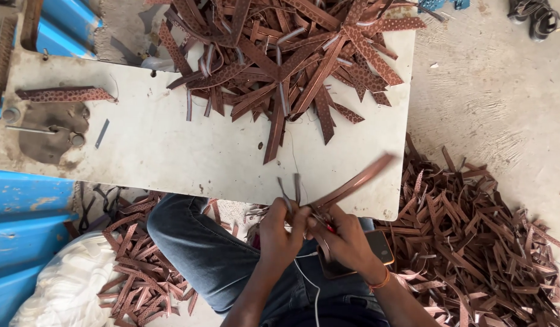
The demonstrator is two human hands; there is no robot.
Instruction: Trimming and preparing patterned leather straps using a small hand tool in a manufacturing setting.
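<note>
Brown strap, long and thin, was being held at the near edge of the white table, just above the lap. It was blurred, angled up and to the right from the hands. The left hand was curled around the strap's lower end, fingers pressed together on it, with 2 short grey ends poking up above the knuckles. The right hand was closed beside it, touching the left one, fingers pinched on the same strap; something small and red was seen in the grip, too small to tell what. A phone was laid on the thigh under the right hand. A big heap of matching straps was piled on the far side of the table, and more were spread on the floor at the right and left. A white bundle was sat at the lower left.
</note>
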